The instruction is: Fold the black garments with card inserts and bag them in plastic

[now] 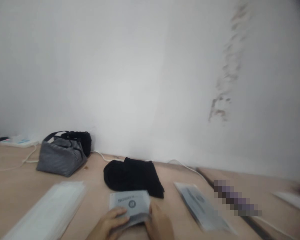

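A translucent plastic packet (pixel 132 204) with a dark printed logo and lettering lies in front of me at the near side of the table. My left hand (pixel 111 222) grips its left near part, fingers over the top. At the packet's right edge, my right hand (pixel 159 221) is closed on it, its fingertips partly hidden. What is inside the packet cannot be made out. Just beyond it lie folded black socks (pixel 133 176), their near edge close to the packet's far edge.
Flat whitish plastic sleeves (pixel 46 211) lie at the left. On the right is a pile of similar printed packets (pixel 202 206). A grey striped bag (pixel 61 156), a black pouch (pixel 86 141) and a white power strip (pixel 20 142) stand along the wall, with white cable (pixel 187 166) behind.
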Tool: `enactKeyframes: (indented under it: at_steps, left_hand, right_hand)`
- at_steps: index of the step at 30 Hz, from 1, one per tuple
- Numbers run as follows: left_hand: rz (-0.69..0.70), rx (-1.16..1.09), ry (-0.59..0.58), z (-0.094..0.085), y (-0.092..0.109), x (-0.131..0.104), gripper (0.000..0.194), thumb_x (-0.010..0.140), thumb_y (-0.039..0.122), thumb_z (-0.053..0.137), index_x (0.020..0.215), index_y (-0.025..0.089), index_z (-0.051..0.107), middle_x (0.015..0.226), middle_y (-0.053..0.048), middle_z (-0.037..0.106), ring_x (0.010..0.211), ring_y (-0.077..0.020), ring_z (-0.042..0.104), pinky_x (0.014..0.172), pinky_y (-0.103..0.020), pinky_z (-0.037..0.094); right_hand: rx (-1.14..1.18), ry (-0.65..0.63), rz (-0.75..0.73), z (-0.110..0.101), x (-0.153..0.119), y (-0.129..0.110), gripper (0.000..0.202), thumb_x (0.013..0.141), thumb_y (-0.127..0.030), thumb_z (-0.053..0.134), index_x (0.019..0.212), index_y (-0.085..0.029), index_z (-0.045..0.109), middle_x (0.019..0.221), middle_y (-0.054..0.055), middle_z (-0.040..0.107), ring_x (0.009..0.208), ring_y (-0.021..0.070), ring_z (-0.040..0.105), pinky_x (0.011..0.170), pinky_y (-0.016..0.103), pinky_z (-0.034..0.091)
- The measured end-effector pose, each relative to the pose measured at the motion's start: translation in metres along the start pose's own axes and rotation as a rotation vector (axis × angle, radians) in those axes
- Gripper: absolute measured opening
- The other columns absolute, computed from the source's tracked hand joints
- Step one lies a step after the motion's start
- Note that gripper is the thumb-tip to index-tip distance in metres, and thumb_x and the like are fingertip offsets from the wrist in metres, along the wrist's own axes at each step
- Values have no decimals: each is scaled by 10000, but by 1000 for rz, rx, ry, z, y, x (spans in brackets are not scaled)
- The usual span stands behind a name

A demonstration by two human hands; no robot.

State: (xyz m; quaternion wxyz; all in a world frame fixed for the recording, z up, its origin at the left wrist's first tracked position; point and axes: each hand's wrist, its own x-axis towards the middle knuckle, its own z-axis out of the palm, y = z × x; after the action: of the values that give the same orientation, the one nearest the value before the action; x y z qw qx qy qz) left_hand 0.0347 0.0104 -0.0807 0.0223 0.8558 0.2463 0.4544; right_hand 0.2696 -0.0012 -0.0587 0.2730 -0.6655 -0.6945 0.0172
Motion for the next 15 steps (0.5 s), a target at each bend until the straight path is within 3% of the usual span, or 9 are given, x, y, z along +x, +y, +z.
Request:
enactKeyframes:
  at_steps: [2,5,7,9,12,13,15]
  left_hand:
    - [-35,-21,-47,-1,0,1,420,810,222,574,1203,347,493,1185,-28,599,1080,-178,558,898,-310,461]
    - [-139,-67,-120,-7,-1,4,429,793,241,590,1197,357,503,1227,-28,568,1113,-195,533,924,-336,444]
    - [-267,-116,-149,-14,-1,7,495,728,323,663,1199,323,512,1302,-57,495,1173,-235,473,958,-362,414]
    - [-463,-175,-88,-24,-2,12,579,678,415,684,1204,248,508,1320,-102,464,1190,-261,448,960,-368,409]
    - [-881,-272,-25,-37,-5,17,426,734,522,548,969,168,579,959,-94,650,892,-212,615,736,-308,508]
    - [-1010,-305,-62,-40,-6,16,403,732,554,513,833,168,575,763,-52,652,709,-180,624,601,-272,498]
    - [-1176,-362,-174,-43,-9,13,426,665,611,521,636,187,506,502,27,545,433,-117,502,403,-217,367]
  right_hand:
    - [-73,8,7,2,0,1,361,662,-139,529,1023,-153,531,914,151,645,817,295,600,684,359,398]
    - [-34,21,-70,-5,-3,4,344,639,-276,622,962,-173,566,871,126,650,807,291,591,688,353,398]
    - [-2,25,-124,-16,-6,8,337,561,-342,691,844,-204,572,793,73,638,742,258,579,657,328,397]
    - [5,29,-173,-29,-8,12,323,502,-344,728,731,-216,539,720,26,606,679,220,555,618,300,389]
    - [40,122,-355,-41,-7,13,256,578,-335,700,698,-209,512,719,12,585,700,194,540,637,286,386]
    - [56,182,-435,-41,-6,10,220,619,-321,677,731,-206,526,744,18,591,723,192,541,656,288,386]
    - [91,306,-602,-34,-2,-3,173,678,-304,634,806,-214,562,755,18,597,729,182,538,673,288,377]
